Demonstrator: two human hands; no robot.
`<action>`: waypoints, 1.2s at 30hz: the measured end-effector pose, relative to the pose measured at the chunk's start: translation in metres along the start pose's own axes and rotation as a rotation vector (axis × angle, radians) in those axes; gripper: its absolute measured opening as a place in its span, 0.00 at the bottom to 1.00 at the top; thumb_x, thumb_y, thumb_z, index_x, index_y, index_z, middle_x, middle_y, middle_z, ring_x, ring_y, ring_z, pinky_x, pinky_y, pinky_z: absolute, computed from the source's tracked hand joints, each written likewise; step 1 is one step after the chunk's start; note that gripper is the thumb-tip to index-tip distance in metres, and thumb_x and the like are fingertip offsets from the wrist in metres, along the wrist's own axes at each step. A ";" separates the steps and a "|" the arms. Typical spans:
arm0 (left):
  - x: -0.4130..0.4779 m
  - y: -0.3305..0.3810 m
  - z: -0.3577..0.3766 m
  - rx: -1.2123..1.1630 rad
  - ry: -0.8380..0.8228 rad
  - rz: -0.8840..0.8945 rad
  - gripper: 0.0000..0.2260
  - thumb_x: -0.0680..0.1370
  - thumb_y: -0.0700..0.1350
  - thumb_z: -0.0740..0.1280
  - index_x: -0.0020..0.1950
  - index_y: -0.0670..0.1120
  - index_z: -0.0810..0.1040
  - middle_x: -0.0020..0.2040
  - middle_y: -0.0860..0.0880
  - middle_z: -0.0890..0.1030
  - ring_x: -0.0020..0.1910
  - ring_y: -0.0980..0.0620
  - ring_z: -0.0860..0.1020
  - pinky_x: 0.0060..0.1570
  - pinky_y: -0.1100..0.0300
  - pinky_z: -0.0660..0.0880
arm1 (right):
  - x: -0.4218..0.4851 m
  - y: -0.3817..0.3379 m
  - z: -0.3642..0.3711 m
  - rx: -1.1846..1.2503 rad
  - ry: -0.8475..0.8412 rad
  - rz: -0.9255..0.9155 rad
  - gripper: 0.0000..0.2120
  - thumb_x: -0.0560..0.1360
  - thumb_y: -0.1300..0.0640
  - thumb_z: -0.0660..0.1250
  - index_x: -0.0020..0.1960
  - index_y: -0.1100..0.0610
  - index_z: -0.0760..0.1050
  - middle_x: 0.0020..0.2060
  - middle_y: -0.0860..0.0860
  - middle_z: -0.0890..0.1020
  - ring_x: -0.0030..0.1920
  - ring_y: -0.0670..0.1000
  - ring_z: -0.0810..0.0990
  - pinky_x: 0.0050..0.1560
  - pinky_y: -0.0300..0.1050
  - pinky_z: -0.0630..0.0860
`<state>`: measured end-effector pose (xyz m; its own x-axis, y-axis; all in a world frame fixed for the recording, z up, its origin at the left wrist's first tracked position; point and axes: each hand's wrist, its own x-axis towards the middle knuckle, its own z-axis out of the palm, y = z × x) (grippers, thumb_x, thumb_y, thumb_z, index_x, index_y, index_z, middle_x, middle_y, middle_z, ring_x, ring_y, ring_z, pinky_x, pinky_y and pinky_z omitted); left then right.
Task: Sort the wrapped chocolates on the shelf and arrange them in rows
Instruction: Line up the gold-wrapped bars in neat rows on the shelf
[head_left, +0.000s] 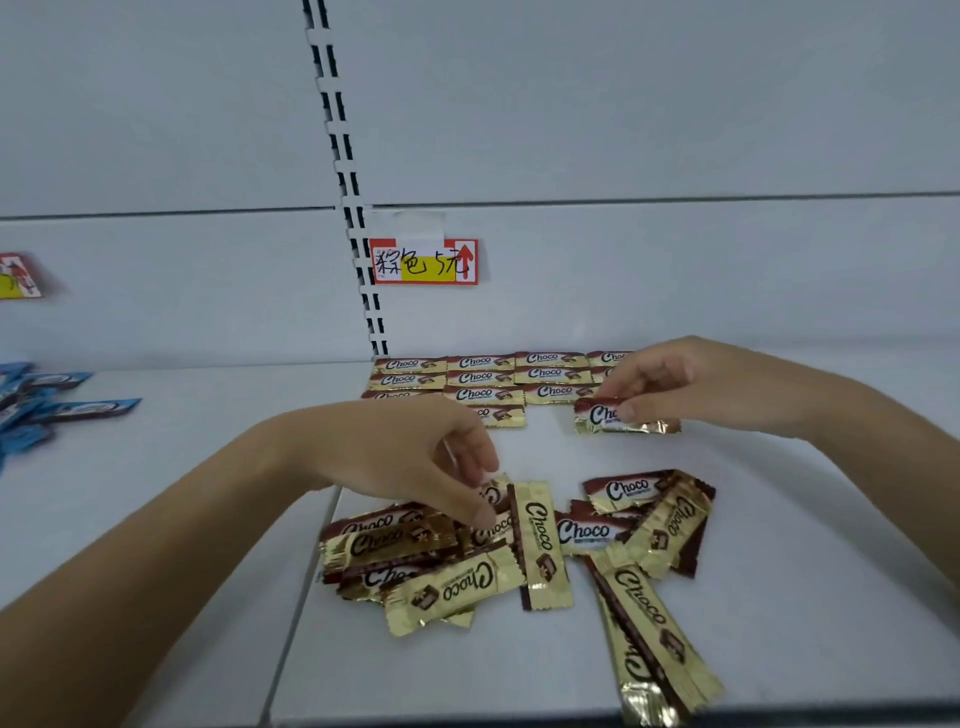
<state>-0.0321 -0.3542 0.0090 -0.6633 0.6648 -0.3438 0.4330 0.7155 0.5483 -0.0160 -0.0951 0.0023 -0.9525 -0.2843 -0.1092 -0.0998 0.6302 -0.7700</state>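
On the shelf (805, 545), right hand (649, 384) pinches a Choco bar (623, 418) beside the finished rows (483, 376), evidently extending them; left hand (415, 467) pinches a second bar (500, 526) in the unsorted pile (519, 566) nearer the front, apparently readying the next.

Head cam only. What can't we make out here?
All head view:
- Back rows: right end hidden behind the right hand and its pinched bar; count unknown.
- Left hand: its own fingers cover the grip on the loose pile; which bar, if any, unclear.
- Blue wrappers: cut by left edge, print blurred.
- Front bar: cut by the bottom edge.
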 end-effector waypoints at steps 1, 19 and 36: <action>-0.003 -0.001 0.001 0.043 0.008 -0.016 0.14 0.66 0.56 0.73 0.48 0.58 0.73 0.45 0.59 0.78 0.43 0.63 0.77 0.40 0.73 0.71 | 0.000 0.000 0.002 -0.004 -0.007 -0.014 0.08 0.70 0.58 0.69 0.48 0.49 0.80 0.49 0.57 0.82 0.49 0.53 0.80 0.51 0.41 0.72; 0.029 0.027 -0.026 -0.480 0.380 0.154 0.17 0.73 0.36 0.69 0.58 0.49 0.71 0.39 0.48 0.77 0.38 0.51 0.79 0.46 0.55 0.79 | -0.003 0.004 -0.013 -0.057 0.161 0.041 0.04 0.73 0.59 0.67 0.44 0.51 0.77 0.41 0.48 0.82 0.41 0.47 0.77 0.46 0.39 0.70; 0.076 0.017 0.024 0.391 0.508 0.360 0.08 0.77 0.51 0.64 0.52 0.51 0.80 0.51 0.54 0.76 0.49 0.58 0.65 0.51 0.63 0.63 | -0.002 0.018 -0.020 -0.494 0.065 0.017 0.07 0.70 0.54 0.71 0.43 0.42 0.77 0.42 0.42 0.79 0.44 0.40 0.76 0.49 0.40 0.73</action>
<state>-0.0603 -0.2864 -0.0257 -0.5994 0.7590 0.2543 0.8001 0.5595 0.2163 -0.0218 -0.0684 0.0013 -0.9695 -0.2354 -0.0675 -0.1938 0.9059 -0.3765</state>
